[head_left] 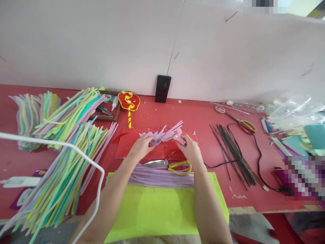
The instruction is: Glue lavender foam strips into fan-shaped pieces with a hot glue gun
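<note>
Showing between both hands point(142, 143) point(191, 146), lilac stems point(158, 136) left, glue gun point(179, 137) right

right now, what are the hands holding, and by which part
Left hand: lilac stems, where they bunch together. Right hand: pink tool, by its right end.

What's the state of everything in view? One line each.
Left hand, closed on short purple stems
Right hand, closed on pink tool
Near scissors, lying down, blades look shut
Long purple stems, bunched lengthwise, partly under near scissors
Far scissors, lying down, blades look shut
Phone, leaning on wall, face dark
Dark green stems, loose, lying down
Multicoloured stems, loosely bundled
</note>
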Tool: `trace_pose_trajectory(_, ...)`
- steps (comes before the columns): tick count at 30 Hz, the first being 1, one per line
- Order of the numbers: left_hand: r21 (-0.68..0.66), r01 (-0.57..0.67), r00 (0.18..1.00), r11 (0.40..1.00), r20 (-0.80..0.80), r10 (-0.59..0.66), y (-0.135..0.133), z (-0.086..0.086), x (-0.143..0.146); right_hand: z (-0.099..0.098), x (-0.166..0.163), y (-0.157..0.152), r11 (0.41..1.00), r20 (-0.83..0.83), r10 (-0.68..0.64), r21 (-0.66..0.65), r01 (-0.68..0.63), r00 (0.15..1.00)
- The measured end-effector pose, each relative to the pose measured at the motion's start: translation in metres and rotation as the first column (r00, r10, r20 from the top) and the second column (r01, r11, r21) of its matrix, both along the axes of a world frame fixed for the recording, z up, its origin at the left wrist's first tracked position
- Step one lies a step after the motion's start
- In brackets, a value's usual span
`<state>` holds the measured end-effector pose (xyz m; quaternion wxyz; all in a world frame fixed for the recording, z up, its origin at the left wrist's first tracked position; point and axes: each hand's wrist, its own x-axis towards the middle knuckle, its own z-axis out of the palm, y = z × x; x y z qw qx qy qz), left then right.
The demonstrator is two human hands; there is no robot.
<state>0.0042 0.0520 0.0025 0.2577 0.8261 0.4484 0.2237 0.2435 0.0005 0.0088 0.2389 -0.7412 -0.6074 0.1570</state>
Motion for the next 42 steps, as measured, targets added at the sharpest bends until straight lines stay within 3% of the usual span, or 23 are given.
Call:
trace_pose_trajectory(14,0.097,-0.018,0.994,0.995,-0.108,0.029,-0.003,-0.002,0.005,0.001,-0.008,0.002,0.999,0.032,-0.005,-0.032,0.006,0.999)
trace_pose_trajectory(27,0.066,-0.032,0.993,0.997,-0.108,0.039,-0.003,-0.004,0.006,-0.001,-0.002,0.001,0.998,-0.066,0.045,0.041,-0.042,0.997)
trace_pose_trajectory(42,0.075,-0.041,0.991,0.996,-0.128,0.050,-0.003,-0.005,0.006,0.012,-0.006,-0.003,0.996,0.039,-0.061,0.063,0.058,0.997)
